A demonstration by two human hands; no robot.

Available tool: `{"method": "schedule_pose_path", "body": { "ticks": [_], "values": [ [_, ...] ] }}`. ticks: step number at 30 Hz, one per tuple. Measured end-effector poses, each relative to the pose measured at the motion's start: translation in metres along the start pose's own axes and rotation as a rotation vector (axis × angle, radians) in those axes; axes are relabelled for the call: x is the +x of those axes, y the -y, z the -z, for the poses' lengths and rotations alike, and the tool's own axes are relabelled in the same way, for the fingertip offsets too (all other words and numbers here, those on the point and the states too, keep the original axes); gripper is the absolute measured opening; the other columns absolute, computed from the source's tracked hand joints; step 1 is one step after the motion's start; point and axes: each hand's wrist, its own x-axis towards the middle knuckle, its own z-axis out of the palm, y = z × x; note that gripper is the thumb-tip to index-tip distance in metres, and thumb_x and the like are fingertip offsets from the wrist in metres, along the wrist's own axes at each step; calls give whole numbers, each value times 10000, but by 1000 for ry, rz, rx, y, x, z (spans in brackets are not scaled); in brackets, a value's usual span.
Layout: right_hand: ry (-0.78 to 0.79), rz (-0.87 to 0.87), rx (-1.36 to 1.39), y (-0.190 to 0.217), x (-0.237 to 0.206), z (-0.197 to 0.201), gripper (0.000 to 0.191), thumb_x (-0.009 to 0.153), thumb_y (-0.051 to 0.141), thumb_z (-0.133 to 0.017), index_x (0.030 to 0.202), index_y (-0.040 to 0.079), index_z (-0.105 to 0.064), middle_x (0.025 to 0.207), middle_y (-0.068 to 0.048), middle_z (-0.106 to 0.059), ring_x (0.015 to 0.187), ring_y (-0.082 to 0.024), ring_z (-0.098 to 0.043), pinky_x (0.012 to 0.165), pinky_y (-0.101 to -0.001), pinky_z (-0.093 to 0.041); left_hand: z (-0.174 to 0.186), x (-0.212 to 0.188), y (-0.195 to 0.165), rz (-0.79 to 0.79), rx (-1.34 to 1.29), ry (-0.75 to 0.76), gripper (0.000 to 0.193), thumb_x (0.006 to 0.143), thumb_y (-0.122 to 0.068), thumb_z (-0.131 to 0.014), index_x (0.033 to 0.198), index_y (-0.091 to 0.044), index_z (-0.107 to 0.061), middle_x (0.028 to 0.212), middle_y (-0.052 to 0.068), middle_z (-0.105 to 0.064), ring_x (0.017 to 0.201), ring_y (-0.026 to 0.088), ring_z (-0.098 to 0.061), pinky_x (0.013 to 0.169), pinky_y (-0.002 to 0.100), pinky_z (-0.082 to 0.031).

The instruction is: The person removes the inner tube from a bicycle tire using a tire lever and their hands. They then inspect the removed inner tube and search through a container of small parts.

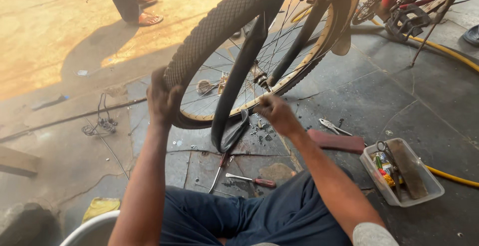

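I am gripping the tyre (pixel 219 26) with left hand (pixel 162 99); right hand (pixel 272 111) pinching inner tube (pixel 234 96), already hanging half out of the tyre.

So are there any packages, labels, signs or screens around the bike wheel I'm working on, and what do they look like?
No signs or screens show, and no readable labels.
Clear plastic tub: on the floor by the right arm, rectangular, holding a brown flat block and small red, green and yellow items, too small to identify.
Yellow bag or cloth: on the floor beside the left arm, crumpled; which of the two is unclear.
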Motion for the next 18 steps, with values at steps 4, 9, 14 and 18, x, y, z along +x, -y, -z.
{"method": "schedule_pose_path", "body": {
  "ticks": [4,9,14,18],
  "values": [
    [-424,-111,138,-28,62,36,376,1005,382,-694,1002,8,-719,817,-70,-714,689,-129,-617,609,-279,-505,-12,-60,32,288,27,-84,629,806,-278,-855,1302,-35,-553,1109,164,-709,1017,292,-710,883,411,-559],
    [-513,-98,340,-70,56,6,290,1007,328,-699,1012,38,-689,778,-16,-655,651,-75,-555,565,-240,-457,-36,-102,68,551,-153,-174,523,824,-213,-892,1197,-30,-575,1035,87,-683,927,182,-648,818,354,-544],
    [-430,-57,608,-88,55,-5,377,1003,387,-680,1178,58,-616,999,15,-686,857,-78,-655,650,-230,-517,-47,-139,74,781,-147,-107,359,855,-190,-841,1132,-46,-664,977,0,-687,903,99,-593,812,279,-516],
    [-495,-70,568,-95,68,19,615,933,589,-680,1293,93,-624,1047,31,-654,991,-65,-625,788,-245,-524,-56,-147,75,867,-305,-204,404,832,-229,-858,1106,-5,-664,968,30,-659,890,129,-580,811,305,-516]
  ]
}}
